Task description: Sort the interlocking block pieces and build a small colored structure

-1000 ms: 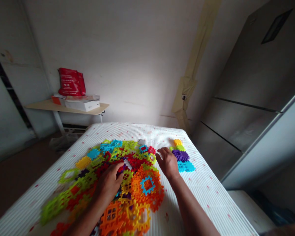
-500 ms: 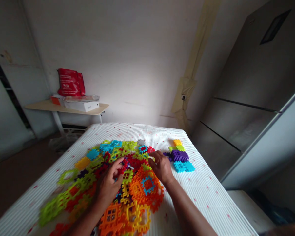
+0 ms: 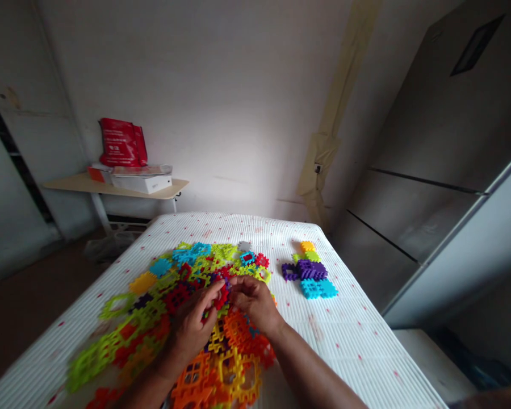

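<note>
My left hand (image 3: 196, 315) is closed on a red plastic building piece (image 3: 222, 296), a notched interlocking tile held above the pile. My right hand (image 3: 253, 301) meets it from the other side, thumb and fingertips pinched at a purple building piece (image 3: 227, 284) against the red one. The fingers partly hide both pieces, so how they are joined cannot be made out. Beneath and around both hands spreads a pile of notched pieces, among them orange tiles (image 3: 191, 372), yellow frames (image 3: 242, 375) and lime-green ones (image 3: 149, 312).
On the right of the white ribbed table cover (image 3: 344, 341) sit sorted groups: purple (image 3: 313, 270), light blue (image 3: 319, 288), green and yellow (image 3: 307, 246). A side table (image 3: 72, 182) with a red bag (image 3: 121, 142) stands back left; a grey fridge (image 3: 413, 165) is at right.
My right hand has moved left and closed in on the red and purple pieces at my left hand. A purple frame piece on the right is now uncovered.
</note>
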`<action>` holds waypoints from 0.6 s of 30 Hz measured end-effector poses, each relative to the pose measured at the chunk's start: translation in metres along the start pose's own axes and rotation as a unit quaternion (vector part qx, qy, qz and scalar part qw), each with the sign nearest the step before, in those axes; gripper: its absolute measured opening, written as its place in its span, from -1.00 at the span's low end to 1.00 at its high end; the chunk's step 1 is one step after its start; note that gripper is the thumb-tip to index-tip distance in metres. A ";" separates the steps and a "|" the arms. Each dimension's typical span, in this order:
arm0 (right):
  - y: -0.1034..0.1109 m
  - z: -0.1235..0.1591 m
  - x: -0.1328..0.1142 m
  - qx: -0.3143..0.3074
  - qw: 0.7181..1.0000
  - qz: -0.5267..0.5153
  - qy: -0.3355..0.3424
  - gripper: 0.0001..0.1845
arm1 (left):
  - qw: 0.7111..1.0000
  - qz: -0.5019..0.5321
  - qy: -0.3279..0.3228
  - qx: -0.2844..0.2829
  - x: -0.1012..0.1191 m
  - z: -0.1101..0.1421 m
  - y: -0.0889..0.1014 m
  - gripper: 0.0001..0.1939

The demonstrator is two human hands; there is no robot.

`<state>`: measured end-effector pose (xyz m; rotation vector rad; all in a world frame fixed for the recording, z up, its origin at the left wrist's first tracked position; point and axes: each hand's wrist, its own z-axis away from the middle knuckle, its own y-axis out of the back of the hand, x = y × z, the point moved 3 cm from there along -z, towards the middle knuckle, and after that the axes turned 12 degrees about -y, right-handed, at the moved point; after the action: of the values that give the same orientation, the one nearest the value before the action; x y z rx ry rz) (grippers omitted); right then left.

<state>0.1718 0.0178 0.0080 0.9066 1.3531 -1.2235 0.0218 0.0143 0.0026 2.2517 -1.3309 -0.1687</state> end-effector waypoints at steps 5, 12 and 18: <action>0.003 -0.003 0.005 0.050 0.997 0.047 0.024 -0.76 | 0.999 0.018 0.029 -0.009 -0.002 0.003 -0.004 -0.61; 0.027 -0.006 -0.003 0.144 0.988 0.043 0.030 -0.64 | 0.990 0.040 0.132 -0.023 -0.013 0.010 -0.003 -0.57; 0.029 -0.004 -0.011 0.135 0.990 0.029 0.029 -0.67 | 0.992 0.045 0.109 -0.046 -0.013 0.005 -0.002 -0.63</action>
<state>0.2008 0.0283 0.0136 1.1716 1.2153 -1.3659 0.0151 0.0237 -0.0048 2.0634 -1.2763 0.0464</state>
